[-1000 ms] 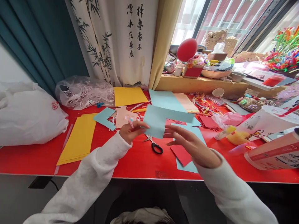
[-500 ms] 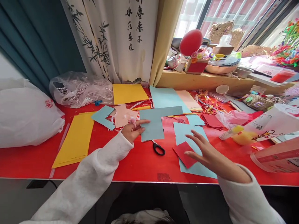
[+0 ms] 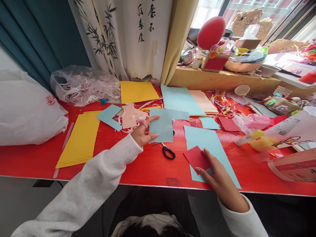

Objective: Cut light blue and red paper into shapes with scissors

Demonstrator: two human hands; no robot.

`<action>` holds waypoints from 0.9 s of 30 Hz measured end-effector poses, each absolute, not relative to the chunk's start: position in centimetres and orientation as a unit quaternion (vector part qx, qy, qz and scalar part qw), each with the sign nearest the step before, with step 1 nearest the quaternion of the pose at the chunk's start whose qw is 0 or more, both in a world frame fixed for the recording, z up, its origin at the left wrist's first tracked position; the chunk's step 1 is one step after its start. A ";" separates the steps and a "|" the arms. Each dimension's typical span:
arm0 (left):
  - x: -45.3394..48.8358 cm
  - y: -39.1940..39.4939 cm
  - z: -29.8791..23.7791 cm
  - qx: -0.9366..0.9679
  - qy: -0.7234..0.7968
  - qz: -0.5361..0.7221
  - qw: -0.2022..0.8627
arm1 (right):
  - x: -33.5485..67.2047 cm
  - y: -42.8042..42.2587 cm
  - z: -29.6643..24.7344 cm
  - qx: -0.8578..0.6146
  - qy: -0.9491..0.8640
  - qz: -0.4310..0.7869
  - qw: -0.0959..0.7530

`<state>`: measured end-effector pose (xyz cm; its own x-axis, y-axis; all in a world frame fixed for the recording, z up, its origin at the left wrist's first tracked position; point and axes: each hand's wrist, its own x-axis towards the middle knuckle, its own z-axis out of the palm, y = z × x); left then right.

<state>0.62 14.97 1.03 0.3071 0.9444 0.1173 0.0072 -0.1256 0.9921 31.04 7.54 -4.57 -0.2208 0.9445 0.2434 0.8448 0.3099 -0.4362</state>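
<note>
My left hand [image 3: 143, 132] holds the left side of a light blue piece of paper [image 3: 163, 126], index finger and thumb apart on its face, the other fingers mostly hidden. Black-handled scissors [image 3: 169, 152] lie just below that piece, blades partly covered. At the right, my right hand [image 3: 218, 172] is curled round the right part of a small red paper square [image 3: 196, 157], thumb at its lower edge and fingers at its upper right edge. Beneath the square lies a larger light blue sheet [image 3: 209, 138] on the red table [image 3: 148, 171].
Yellow paper sheets [image 3: 79, 138] lie at the left, near a white plastic bag [image 3: 29, 112]. Pink paper scraps [image 3: 129, 117] and a cut blue piece [image 3: 110, 115] sit left of centre. A glue stick [image 3: 249, 137] and a pink plastic tub [image 3: 293, 164] stand at the right.
My right hand has come down and left onto the red square, its fingers drawing in round it. The light blue piece in my left hand has shifted a little. The camera view has tilted downward.
</note>
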 end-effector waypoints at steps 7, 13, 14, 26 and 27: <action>0.6 14.9 0.9 0.631 0.399 0.429 0.509 | 31.2 9.3 -3.4 -0.579 -0.763 0.184 0.221; 0.7 14.8 0.1 0.622 0.433 0.419 0.501 | 31.3 9.1 -1.6 -0.597 -0.627 0.363 0.344; 0.8 14.9 -0.1 0.618 0.437 0.416 0.504 | 31.6 8.8 -0.6 -0.588 -0.617 0.383 0.355; 4.0 18.9 -0.2 0.546 0.420 0.419 0.592 | 23.1 18.3 5.5 -0.498 -0.786 0.233 0.283; 4.0 18.9 -0.1 0.538 0.420 0.427 0.593 | 22.1 19.3 4.6 -0.511 -0.779 0.220 0.289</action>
